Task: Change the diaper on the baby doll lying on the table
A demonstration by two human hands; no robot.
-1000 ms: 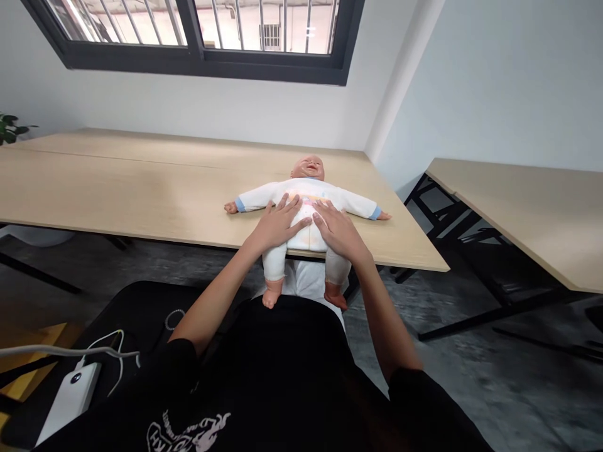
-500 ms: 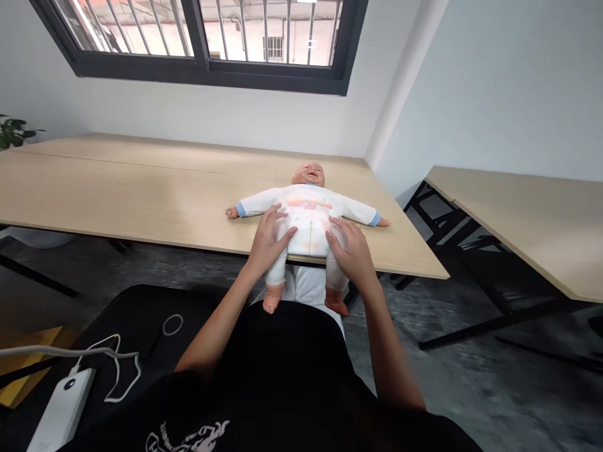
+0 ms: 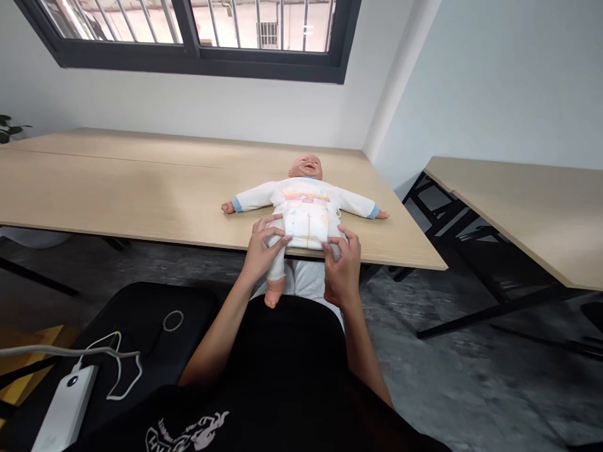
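The baby doll (image 3: 311, 187) lies on its back at the near edge of the tabletop (image 3: 155, 194), toward the right end, in a white diaper (image 3: 301, 225) whose lower edge sits at that near edge. Both hands are at the diaper's leg openings, fingers curled and thumbs brought close to them. The left hand (image 3: 264, 248) is over the thigh on its side; the right hand (image 3: 343, 263) covers most of the other leg, and that foot is hidden. Whether either hand pinches the diaper's edge or just touches it, I cannot tell. The leg in view hangs past the near edge, its bare foot (image 3: 274, 294) over the person's lap.

The doll's sleeved arms spread wide, and its head points to the far edge. The tabletop's left end is cut off by the picture, as is a plant (image 3: 9, 130) there. Below the near edge, a black chair (image 3: 146, 351) carries a bracelet (image 3: 173, 321) and a white power bank (image 3: 66, 408), its lower end cut off.
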